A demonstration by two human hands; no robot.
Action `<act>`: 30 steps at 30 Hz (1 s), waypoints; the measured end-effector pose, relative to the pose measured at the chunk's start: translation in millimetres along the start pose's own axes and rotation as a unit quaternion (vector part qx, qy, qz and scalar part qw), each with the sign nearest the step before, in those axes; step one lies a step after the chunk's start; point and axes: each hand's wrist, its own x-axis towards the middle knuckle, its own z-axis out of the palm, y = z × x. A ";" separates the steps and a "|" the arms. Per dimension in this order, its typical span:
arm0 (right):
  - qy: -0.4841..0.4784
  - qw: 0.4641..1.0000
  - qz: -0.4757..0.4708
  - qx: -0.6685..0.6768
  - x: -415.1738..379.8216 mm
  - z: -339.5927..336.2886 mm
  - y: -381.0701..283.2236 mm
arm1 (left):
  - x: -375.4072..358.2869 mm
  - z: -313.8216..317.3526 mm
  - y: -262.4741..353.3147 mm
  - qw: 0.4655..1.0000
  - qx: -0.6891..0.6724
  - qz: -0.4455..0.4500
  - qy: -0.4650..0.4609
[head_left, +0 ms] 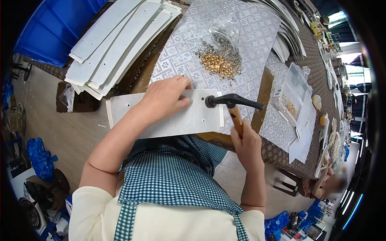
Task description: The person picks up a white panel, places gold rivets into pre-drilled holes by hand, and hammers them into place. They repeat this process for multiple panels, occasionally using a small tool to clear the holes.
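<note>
My right hand [247, 145] is wrapped around the wooden handle of a hammer [234, 99]. The hammer's black head is over the right end of a long pale-grey panel [169, 118], by a dark dot near its far edge. Whether the face touches the panel cannot be made out. My left hand [168, 96] rests on the panel, fingers bent past its far edge and thumb apart on its surface. Nothing shows between thumb and fingers. Small holes mark the panel, which lies across the table edge in front of me.
Beyond the panel, gold and silver small metal rings [219, 64] lie heaped by a clear plastic bag [227, 30]. Similar grey panels [116, 44] are stacked at the left, near a blue bin [56, 32]. A clear plastic box [291, 94] with gold pieces stands right. Another person [327, 182] is farther right.
</note>
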 end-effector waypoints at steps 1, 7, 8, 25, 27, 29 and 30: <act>-0.016 0.999 0.029 0.044 -0.5 -13.9 0.9 | 0.4 0.4 -0.5 1.000 0.002 0.002 0.008; 0.051 0.994 0.099 0.020 -4.6 -32.4 54.1 | -1.2 1.0 2.7 1.000 -0.004 0.002 0.015; 0.076 0.995 0.057 -0.024 -3.3 -32.5 61.4 | -1.1 1.8 2.1 1.000 -0.002 0.006 0.019; 0.064 0.985 -0.112 0.115 138.2 21.3 -0.9 | -28.4 -0.2 -9.4 0.994 -0.046 -0.028 0.097; 0.046 0.984 -0.113 0.128 141.8 22.8 1.8 | -34.3 -3.9 -12.0 0.990 -0.060 -0.047 0.122; 0.029 0.984 -0.106 0.138 143.7 20.9 3.7 | -37.7 -4.7 -18.1 0.974 -0.112 -0.075 0.184; 0.021 0.984 -0.102 0.143 143.4 19.6 4.0 | -39.4 -5.3 -21.0 0.961 -0.148 -0.098 0.213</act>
